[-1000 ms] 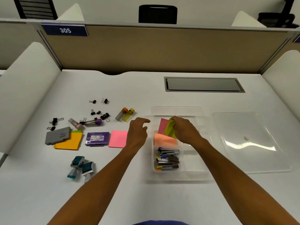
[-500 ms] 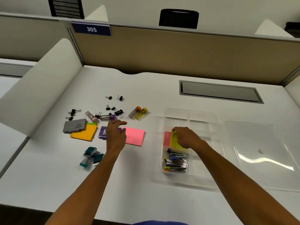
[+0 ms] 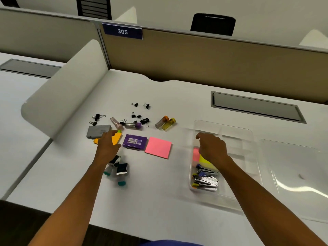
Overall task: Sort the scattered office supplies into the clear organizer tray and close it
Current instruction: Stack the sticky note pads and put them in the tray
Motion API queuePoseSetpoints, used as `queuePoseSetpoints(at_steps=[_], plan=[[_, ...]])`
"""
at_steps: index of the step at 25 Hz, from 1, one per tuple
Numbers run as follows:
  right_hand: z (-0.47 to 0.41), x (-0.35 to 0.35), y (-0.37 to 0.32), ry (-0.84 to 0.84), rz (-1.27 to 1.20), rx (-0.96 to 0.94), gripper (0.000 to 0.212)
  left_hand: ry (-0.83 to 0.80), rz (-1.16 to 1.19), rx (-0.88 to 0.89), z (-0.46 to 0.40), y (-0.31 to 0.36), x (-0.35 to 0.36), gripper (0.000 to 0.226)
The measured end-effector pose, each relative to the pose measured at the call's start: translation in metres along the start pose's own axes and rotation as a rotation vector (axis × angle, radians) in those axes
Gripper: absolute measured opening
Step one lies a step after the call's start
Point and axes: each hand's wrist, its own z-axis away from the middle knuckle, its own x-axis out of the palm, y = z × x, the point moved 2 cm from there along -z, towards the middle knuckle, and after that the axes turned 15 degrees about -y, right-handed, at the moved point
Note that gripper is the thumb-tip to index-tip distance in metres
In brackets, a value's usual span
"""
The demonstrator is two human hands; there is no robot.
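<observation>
Head view looks down on a white desk (image 3: 159, 201). At the right stands the clear tray (image 3: 248, 137), and its lid (image 3: 292, 166) lies flat just beside it, further right, so the tray is not closed. In the near left compartment of the tray lie several staplers (image 3: 205, 180), and beyond them a yellow pad (image 3: 204, 159) rests over a pink pad (image 3: 195, 154).

The right hand (image 3: 212, 148) hangs over this part of the tray. Its fingers (image 3: 200, 136) are loosely bent and hold nothing; the yellow pad lies under the palm, apart from the fingertips.

The left hand (image 3: 108, 145) is over the orange pad (image 3: 116, 138), at the left of the desk. Its fingers (image 3: 112, 133) reach to the far edge of the pad, next to the grey case (image 3: 97, 131). Whether they already grip the pad I cannot tell, because the hand hides it.

Just right of the orange pad lie a purple box (image 3: 135, 142) and a loose pink pad (image 3: 158, 147). Near the left wrist lie two stamps (image 3: 119, 168), blurred. Further back are black clips (image 3: 140, 114) scattered, and two small tubes (image 3: 165, 123).
</observation>
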Motion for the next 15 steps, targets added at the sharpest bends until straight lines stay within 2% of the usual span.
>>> queuePoseSetpoints(at_steps=[3,6,9,11,15], plan=[[-0.006,-0.004,-0.03,0.093,-0.111,-0.089,0.035,-0.079,-0.226,0.079,-0.011,-0.012,-0.007,0.064],[-0.014,-0.001,-0.059,0.064,-0.156,-0.181,0.033,-0.177,-0.449,0.162,-0.026,-0.023,-0.017,0.07],[-0.022,0.007,-0.082,-0.079,-0.169,-0.207,0.045,-0.283,-0.524,0.211,-0.04,-0.028,-0.024,0.085],[-0.028,0.014,-0.094,-0.201,-0.143,-0.206,0.058,-0.336,-0.689,0.252,-0.048,-0.028,-0.025,0.092],[-0.038,0.03,-0.116,-0.326,-0.048,-0.189,0.079,-0.434,-0.898,0.223,-0.064,-0.033,-0.027,0.09]])
